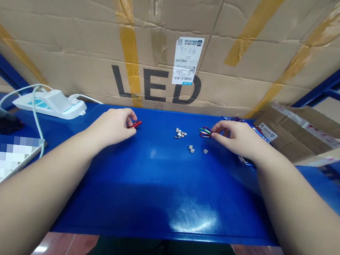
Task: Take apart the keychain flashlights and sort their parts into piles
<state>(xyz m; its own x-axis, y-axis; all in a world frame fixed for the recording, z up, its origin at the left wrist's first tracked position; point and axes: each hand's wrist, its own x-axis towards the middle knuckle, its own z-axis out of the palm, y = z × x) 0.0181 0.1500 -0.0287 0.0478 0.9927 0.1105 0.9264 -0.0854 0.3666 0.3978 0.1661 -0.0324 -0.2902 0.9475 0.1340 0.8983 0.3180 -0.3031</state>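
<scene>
Glossy blue worktop (115, 194) seen from above, two bare hands over its far part. L hand (113, 125) pinches a small red clip (138, 124) btwn thumb & fingers, partly hidden by them. R hand (239, 136) pinches a bunch of red & green carabiners (205, 131) by one end; can't tell exact no. Btwn the hands, nearer the R, lies a small cluster of silver pcs (181, 134); a few ribbed metal bits (191, 149) lie just nearer the wearer. Blue metallic items (246, 162) sit by the R wrist, partly covered. Far R: small cardboard box (292, 135). Far L: white power strip (29, 104) w/ cables. Behind: big carton (174, 15) marked "LED", w/ tape & label (187, 61).
</scene>
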